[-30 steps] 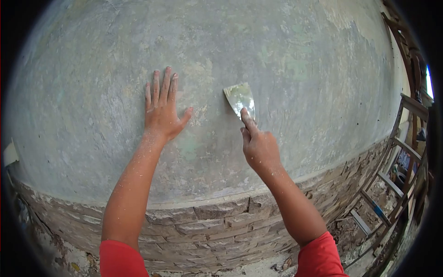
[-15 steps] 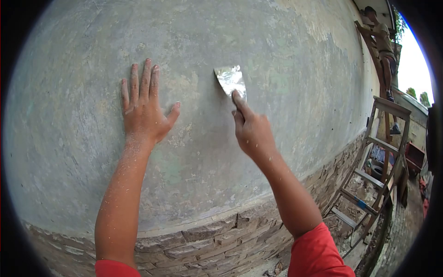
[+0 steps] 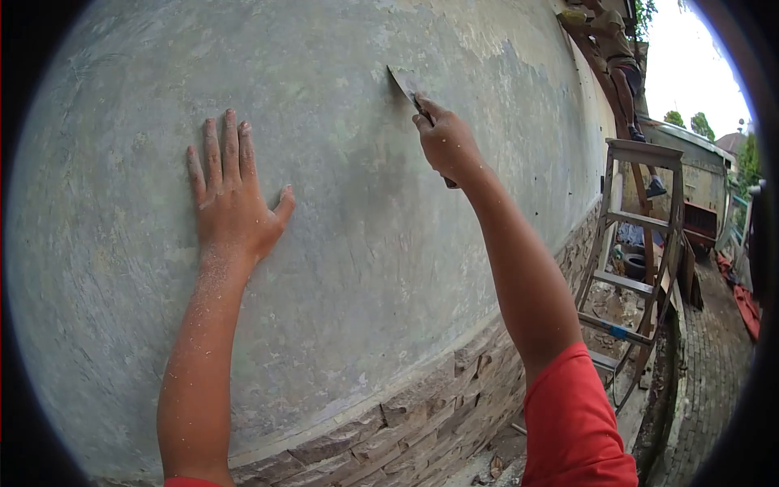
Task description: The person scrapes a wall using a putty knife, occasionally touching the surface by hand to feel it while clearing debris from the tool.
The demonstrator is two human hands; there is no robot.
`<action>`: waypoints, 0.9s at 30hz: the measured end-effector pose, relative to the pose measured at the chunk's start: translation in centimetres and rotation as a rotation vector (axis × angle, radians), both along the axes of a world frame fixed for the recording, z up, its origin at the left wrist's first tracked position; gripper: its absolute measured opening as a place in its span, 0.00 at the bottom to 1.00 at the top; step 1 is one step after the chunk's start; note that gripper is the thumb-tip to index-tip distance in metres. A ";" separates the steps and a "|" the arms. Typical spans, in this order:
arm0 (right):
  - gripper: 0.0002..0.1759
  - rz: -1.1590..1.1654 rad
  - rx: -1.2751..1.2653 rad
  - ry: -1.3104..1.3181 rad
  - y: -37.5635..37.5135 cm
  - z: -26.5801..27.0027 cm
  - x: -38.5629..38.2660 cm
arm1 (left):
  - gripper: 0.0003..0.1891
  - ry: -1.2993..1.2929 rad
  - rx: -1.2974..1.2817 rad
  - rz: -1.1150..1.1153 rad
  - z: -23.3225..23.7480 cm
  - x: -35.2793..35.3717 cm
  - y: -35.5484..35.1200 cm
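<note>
One putty knife [image 3: 403, 85], its thin metal blade seen nearly edge-on, its handle dark, is clamped in the right hand [image 3: 448, 148] at the patchy grey wall [image 3: 341, 268], well above the stone cladding [image 3: 422, 410] along its lower edge. The left hand [image 3: 234, 215] lies flat there, fingers spread. One stepladder [image 3: 647, 154] stands near the wall's right edge. Half a second ago the knife was lower beside the left hand, blade face showing.
</note>
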State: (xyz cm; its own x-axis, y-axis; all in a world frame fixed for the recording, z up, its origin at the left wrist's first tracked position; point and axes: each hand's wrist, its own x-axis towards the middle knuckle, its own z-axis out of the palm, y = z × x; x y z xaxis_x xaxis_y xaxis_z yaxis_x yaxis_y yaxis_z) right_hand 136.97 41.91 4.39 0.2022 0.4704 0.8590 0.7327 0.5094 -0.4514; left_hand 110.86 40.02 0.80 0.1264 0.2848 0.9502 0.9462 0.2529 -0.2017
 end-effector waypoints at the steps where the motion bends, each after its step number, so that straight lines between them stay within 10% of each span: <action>1: 0.25 -0.005 -0.002 -0.001 0.4 -0.4 0.8 | 0.47 -0.009 -0.008 0.028 0.2 1.0 0.2; 10: 0.24 -0.029 -0.251 -0.042 1.6 -9.4 10.9 | 0.46 -0.017 0.036 0.046 1.5 10.9 4.1; 22: 0.24 0.054 0.033 -0.127 8.7 5.4 22.0 | 0.48 0.008 0.085 -0.026 5.1 27.9 11.3; 27: 0.24 0.122 -0.072 -0.131 7.5 2.2 24.1 | 0.47 0.037 0.135 0.009 6.9 28.7 12.3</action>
State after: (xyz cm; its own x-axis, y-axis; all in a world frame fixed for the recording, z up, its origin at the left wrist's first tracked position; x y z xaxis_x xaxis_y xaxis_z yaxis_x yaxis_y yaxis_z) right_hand 161.08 49.45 6.61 0.0282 0.5458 0.8374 0.7224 0.5680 -0.3945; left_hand 139.54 52.29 7.66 0.1601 0.1560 0.9747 0.9364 0.2883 -0.2000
